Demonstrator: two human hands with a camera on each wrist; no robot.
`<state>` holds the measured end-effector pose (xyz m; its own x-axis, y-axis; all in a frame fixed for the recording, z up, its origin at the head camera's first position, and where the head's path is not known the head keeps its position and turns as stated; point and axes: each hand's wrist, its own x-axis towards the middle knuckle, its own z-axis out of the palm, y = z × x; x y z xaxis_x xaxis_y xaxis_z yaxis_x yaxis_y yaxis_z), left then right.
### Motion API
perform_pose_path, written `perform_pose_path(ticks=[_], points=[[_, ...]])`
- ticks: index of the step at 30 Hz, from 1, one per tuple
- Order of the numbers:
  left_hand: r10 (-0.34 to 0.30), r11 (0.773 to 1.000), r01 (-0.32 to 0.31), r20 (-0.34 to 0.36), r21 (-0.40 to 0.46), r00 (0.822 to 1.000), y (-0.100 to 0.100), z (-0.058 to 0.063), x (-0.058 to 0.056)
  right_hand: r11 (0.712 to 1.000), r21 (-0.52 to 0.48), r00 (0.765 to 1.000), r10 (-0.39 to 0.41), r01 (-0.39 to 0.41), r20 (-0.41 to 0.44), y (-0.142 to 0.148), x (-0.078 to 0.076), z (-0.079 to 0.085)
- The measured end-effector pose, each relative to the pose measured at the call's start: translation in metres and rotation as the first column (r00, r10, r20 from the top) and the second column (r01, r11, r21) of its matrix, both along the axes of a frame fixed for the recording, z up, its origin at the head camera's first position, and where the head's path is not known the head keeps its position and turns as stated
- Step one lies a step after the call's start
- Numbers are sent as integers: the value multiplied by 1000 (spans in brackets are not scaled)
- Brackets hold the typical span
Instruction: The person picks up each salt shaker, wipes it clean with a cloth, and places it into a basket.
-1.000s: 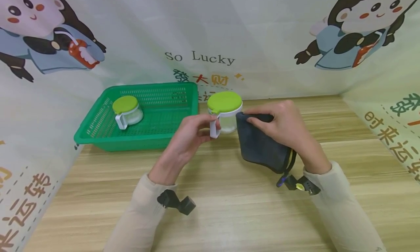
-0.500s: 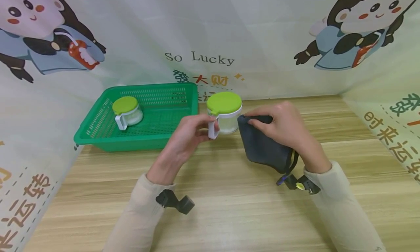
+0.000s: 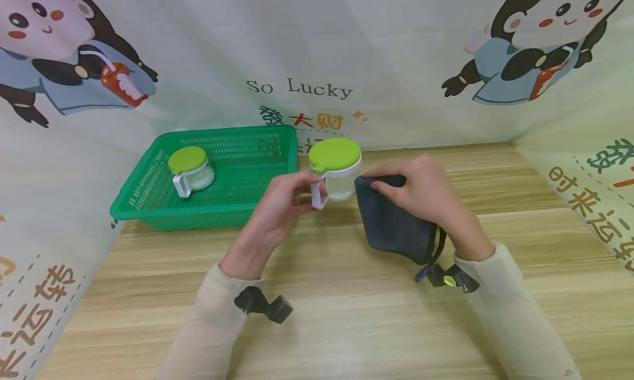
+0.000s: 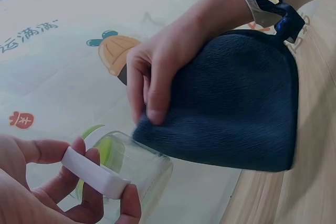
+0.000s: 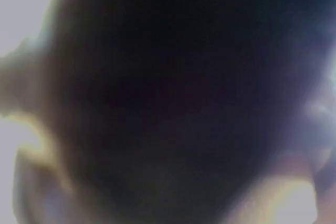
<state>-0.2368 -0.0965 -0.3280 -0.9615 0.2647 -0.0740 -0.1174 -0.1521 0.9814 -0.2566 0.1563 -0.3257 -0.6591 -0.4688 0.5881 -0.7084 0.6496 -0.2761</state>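
Note:
My left hand point(image 3: 284, 201) grips the white handle point(image 4: 95, 174) of a clear seasoning jar point(image 3: 335, 155) with a lime-green lid. The jar is upright, held above the tabletop. To its right, my right hand point(image 3: 425, 192) pinches a dark blue-grey cloth point(image 3: 393, 226) between thumb and fingers near its top corner. That corner lies close to the jar's side; whether it touches the glass I cannot tell. In the left wrist view the cloth point(image 4: 236, 103) hangs broad and fuzzy. Dark blur fills most of the right wrist view.
A green plastic basket point(image 3: 198, 220) stands at the back left, with a second green-lidded jar point(image 3: 188, 160) inside. The wooden tabletop point(image 3: 322, 314) runs in front. Printed fabric walls point(image 3: 396, 50) close off the back and both sides.
The cloth's corner has sunk slightly beside the jar. My left hand has shifted a touch to the left with the jar; both holds are the same.

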Motion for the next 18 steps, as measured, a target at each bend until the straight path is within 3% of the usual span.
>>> perform_pose_path(ticks=[5, 9, 18], points=[[5, 1000, -5, -3, -19, 1000, 1, 0, 0, 986, -110, 990, -134, 129, -38, -1, 1, 2], [14, 1000, -14, -2, -21, 1000, 2, 1, 2, 978, -113, 983, -180, 175, -41, -5, 2, 3], [40, 999, -40, 16, -2, 999, 3, -1, 1, 1000, -9, 995, -16, 16, -99, -16, 7, -2]])
